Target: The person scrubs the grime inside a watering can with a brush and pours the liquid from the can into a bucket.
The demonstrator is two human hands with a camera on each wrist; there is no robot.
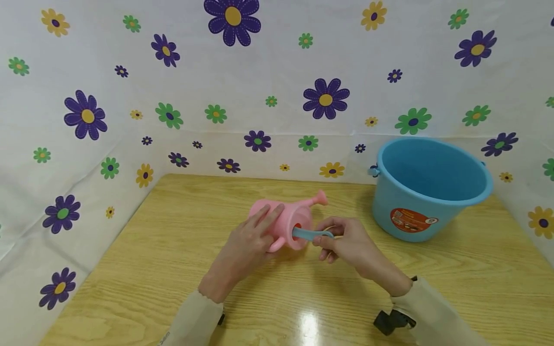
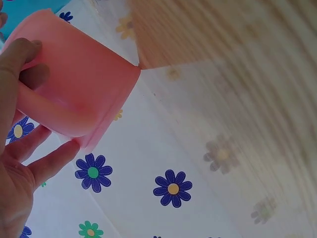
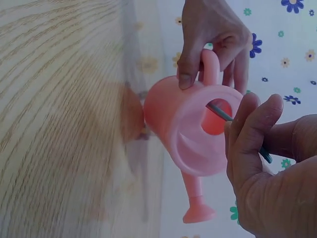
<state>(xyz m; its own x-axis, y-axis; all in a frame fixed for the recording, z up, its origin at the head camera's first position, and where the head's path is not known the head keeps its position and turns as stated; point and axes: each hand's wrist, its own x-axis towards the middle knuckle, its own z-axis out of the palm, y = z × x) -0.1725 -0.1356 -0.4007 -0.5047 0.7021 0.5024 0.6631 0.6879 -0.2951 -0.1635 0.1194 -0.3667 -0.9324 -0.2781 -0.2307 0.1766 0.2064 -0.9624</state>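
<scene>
A pink watering can (image 1: 286, 220) lies tipped on the wooden table, its open top facing right and its spout toward the back right. My left hand (image 1: 246, 242) holds it, fingers spread over the body; the right wrist view shows that hand around the can's handle (image 3: 211, 67). Between thumb and fingers, my right hand (image 1: 355, 242) pinches a light blue handle (image 1: 306, 234) with a hole at its end. The handle's other end goes through the opening into the can, so whatever it carries is hidden inside.
A large blue bucket (image 1: 383, 206) with a red oval label stands at the table's back right, beyond my right hand. White flowered cloth (image 1: 268, 72) rises behind the table (image 1: 173, 269) and along both sides.
</scene>
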